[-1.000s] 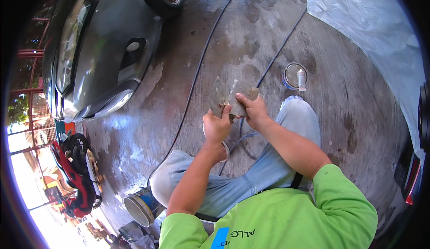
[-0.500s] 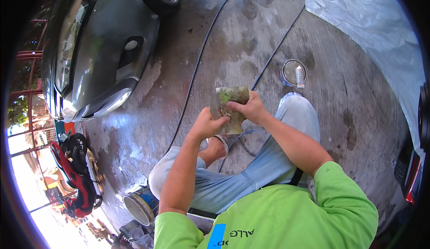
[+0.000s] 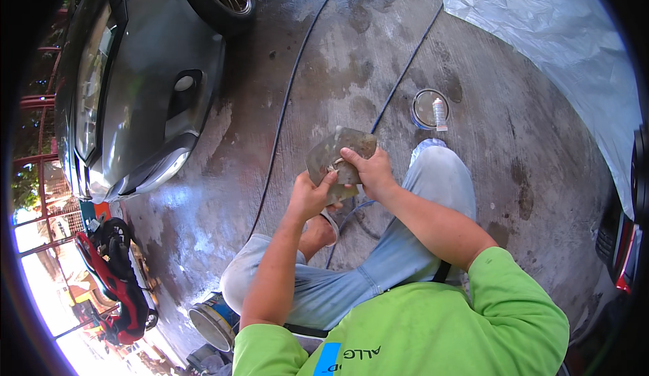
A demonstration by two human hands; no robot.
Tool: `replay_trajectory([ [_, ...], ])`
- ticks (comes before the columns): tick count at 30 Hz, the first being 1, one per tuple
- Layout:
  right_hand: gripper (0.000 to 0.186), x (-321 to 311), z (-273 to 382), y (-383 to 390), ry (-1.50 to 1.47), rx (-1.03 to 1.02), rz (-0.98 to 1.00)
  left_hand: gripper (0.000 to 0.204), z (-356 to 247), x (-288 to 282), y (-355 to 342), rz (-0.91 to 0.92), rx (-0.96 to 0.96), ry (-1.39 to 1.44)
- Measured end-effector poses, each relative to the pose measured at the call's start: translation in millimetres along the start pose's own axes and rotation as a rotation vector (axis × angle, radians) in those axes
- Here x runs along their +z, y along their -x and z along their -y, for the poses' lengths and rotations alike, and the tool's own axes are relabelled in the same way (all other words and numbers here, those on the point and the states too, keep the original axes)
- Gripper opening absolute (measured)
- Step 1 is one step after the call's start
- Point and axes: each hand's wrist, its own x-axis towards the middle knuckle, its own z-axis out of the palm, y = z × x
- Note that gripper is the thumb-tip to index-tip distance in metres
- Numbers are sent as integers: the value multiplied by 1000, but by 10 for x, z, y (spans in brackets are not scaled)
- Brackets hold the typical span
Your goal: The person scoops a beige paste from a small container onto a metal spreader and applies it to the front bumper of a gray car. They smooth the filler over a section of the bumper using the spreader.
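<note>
Two bare hands, left and right, both grip thin, stained sheets, thumbs on top, above the floor ahead of two bent legs in jeans. The sheets overlap; their exact count is unclear. Beyond the right knee are one round tin and one tube. Two lengths of dark hose cross the floor. At left: one car, one red motorbike, one bucket.

Black capital letters upside down on green shirt, beside blue strip, print on white tube illegible
</note>
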Motion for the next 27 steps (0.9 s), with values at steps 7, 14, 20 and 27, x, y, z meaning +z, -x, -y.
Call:
replay_trajectory([
  [7,25,-78,-58,-61,163,-93,222,31,-19,-230,35,171,9,-263],
  [14,31,53,-80,-316,305,-116,342,47,-305,-443,-46,314,-222,-339],
  [20,44,-185,-408,-929,560,-176,-262,51,469,-1074,-534,-620,-154,-262],
  [27,31,-227,-459,-664,530,-92,351,29,7,-258,-459,-488,66,332],
])
